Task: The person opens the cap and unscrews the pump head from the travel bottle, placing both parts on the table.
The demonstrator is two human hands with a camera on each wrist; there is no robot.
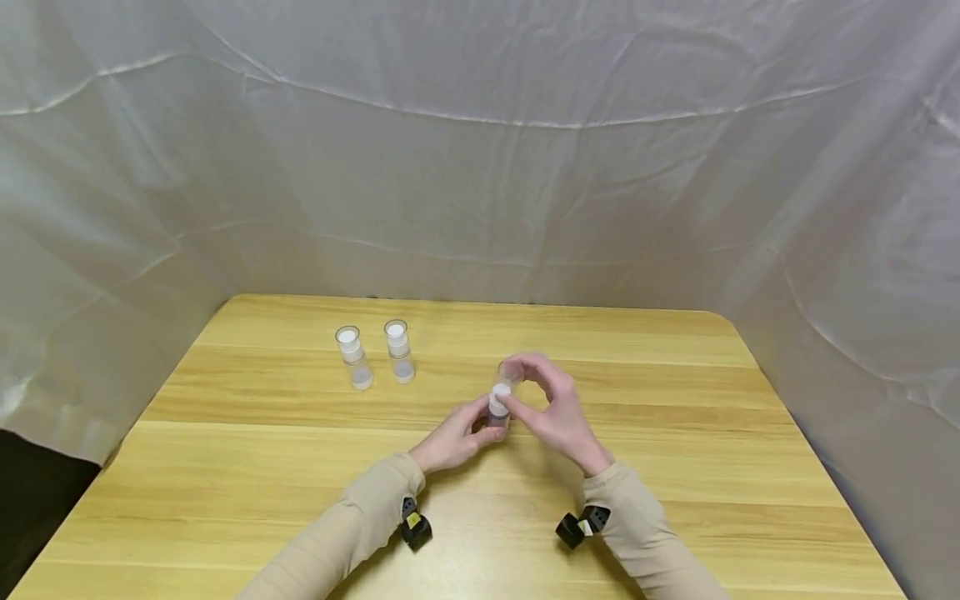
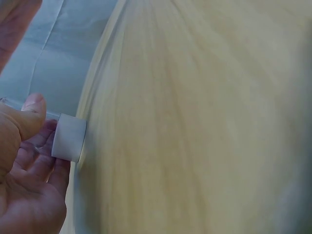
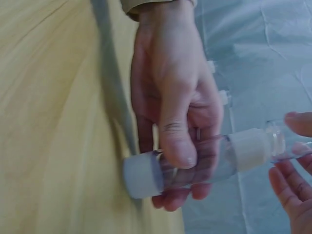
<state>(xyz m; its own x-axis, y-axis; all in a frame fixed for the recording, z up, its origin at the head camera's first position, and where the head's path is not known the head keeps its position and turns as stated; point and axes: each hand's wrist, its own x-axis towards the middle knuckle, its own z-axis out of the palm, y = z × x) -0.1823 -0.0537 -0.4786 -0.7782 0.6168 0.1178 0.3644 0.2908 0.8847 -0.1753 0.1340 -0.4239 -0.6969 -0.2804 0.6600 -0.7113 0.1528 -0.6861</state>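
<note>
My left hand grips a small clear bottle around its lower body, thumb on one side and fingers on the other. Its white base sits close over the table; in the left wrist view that base sticks out past the left fingers. A white collar rings the bottle's upper part. At the top, my right hand pinches a clear cap between thumb and fingers, by the bottle's neck. Part of the bottle is hidden behind the left hand in the head view.
Two similar bottles, one on the left and one beside it, stand upright toward the back left of the wooden table. Grey sheeting hangs behind and along the sides.
</note>
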